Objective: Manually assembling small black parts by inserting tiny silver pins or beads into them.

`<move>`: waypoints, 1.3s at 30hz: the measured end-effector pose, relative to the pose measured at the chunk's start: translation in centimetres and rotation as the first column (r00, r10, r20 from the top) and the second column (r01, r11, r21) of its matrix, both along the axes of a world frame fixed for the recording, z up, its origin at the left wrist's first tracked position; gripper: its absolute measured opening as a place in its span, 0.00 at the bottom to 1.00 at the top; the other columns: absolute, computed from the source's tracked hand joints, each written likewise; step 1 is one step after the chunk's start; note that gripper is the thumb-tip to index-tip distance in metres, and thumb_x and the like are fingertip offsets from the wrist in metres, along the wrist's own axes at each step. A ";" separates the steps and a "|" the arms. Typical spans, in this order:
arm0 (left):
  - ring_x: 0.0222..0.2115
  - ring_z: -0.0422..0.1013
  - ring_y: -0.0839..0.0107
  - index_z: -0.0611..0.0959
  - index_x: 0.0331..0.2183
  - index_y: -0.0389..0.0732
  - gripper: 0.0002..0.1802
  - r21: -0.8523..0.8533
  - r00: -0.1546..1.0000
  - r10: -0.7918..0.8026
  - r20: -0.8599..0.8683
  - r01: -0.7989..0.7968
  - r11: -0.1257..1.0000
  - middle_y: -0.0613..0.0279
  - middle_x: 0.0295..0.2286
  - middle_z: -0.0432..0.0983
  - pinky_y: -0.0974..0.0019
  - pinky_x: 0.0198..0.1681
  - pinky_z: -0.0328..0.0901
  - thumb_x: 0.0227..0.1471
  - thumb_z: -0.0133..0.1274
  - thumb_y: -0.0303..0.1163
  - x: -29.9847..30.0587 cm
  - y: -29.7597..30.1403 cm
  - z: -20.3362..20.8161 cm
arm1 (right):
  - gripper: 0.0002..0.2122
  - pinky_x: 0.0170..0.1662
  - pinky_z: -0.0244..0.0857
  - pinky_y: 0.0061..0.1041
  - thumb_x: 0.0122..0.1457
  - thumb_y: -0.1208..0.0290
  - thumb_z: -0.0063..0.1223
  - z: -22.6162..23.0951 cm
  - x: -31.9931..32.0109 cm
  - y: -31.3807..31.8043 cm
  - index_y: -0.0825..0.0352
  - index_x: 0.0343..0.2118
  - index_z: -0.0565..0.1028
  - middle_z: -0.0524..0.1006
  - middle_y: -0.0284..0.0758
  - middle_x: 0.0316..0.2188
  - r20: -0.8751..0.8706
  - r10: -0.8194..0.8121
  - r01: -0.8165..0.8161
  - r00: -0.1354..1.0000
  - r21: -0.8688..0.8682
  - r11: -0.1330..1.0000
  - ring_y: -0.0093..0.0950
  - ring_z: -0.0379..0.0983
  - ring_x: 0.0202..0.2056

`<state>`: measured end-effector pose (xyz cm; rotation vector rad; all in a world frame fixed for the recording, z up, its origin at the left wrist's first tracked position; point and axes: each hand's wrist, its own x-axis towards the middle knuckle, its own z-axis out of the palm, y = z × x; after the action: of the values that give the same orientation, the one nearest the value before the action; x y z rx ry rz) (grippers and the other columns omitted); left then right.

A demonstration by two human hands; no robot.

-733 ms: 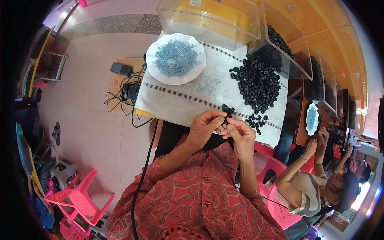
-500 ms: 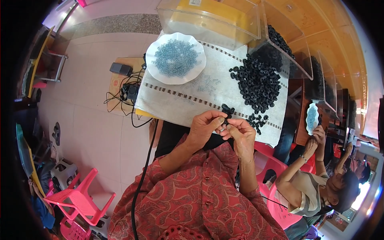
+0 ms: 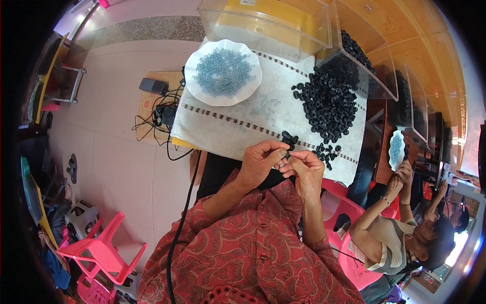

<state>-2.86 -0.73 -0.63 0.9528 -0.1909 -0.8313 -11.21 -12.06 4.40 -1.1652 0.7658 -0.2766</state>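
My left hand [image 3: 259, 161] and my right hand [image 3: 305, 167] meet at the table's near edge, both closed in a pinch. Between their fingertips is a small black part, mostly hidden by the fingers. Just beyond the fingertips lies a little cluster of black parts [image 3: 289, 138] on the white cloth [image 3: 217, 133]. A large heap of small black ring-like parts [image 3: 330, 104] spreads to the right, with a few loose ones [image 3: 326, 153] nearer my right hand. On the left a white scalloped plate [image 3: 192, 86] holds many small clear bluish pieces [image 3: 224, 71]; several more clear pieces [image 3: 259, 105] are scattered beside it.
Clear plastic bins [image 3: 268, 31] stand at the table's back, one tipped with black parts spilling out. Cables and a black adapter [image 3: 154, 86] sit on a board at left. A pink chair [image 3: 104, 248] is lower left. At right, a co-worker [image 3: 390, 238] handles things by another plate [image 3: 396, 150].
Almost nothing differs. Both hands stay pinched together in the same place, with only slight finger movement, and the view has shifted a little.
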 end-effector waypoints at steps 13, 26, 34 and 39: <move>0.25 0.71 0.81 0.82 0.36 0.34 0.08 0.129 0.931 0.085 0.355 -0.139 0.982 0.63 0.26 0.76 0.76 0.28 0.66 0.52 0.55 0.21 0.0 0.3 0.5 | 0.03 0.26 0.71 0.17 0.57 0.82 0.50 0.4 0.6 1.1 0.74 0.33 0.75 0.78 0.38 0.24 -0.059 -0.027 0.021 0.998 -0.113 0.993 0.22 0.76 0.23; 0.22 0.69 0.84 0.81 0.40 0.35 0.09 0.052 0.994 -0.092 0.052 0.089 0.995 0.68 0.24 0.76 0.79 0.27 0.66 0.56 0.53 0.26 0.9 1.5 0.5 | 0.06 0.26 0.74 0.21 0.57 0.80 0.56 -1.2 -1.1 -1.3 0.74 0.36 0.76 0.79 0.41 0.28 0.103 0.218 -0.222 0.971 0.033 0.974 0.27 0.78 0.24; 0.23 0.69 0.83 0.81 0.40 0.34 0.09 -0.035 0.994 -0.105 -0.005 0.105 0.994 0.66 0.26 0.76 0.79 0.26 0.67 0.57 0.52 0.25 -0.2 1.5 -0.2 | 0.03 0.22 0.69 0.17 0.55 0.80 0.58 -2.7 -1.7 -0.9 0.70 0.30 0.76 0.78 0.36 0.24 0.164 0.186 -0.190 0.969 0.010 0.982 0.21 0.74 0.21; 0.23 0.70 0.82 0.81 0.40 0.34 0.09 0.017 0.992 -0.120 0.031 0.119 0.993 0.65 0.27 0.77 0.78 0.28 0.68 0.58 0.51 0.25 -0.8 1.1 -0.2 | 0.03 0.20 0.63 0.13 0.55 0.78 0.59 -2.5 -1.8 -0.9 0.68 0.28 0.75 0.77 0.33 0.22 0.103 0.154 -0.151 0.983 -0.037 0.988 0.16 0.69 0.18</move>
<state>-3.66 0.39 -0.83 0.9764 -0.2711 -0.9290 -12.96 -12.95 1.95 -1.2204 0.5787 -0.2204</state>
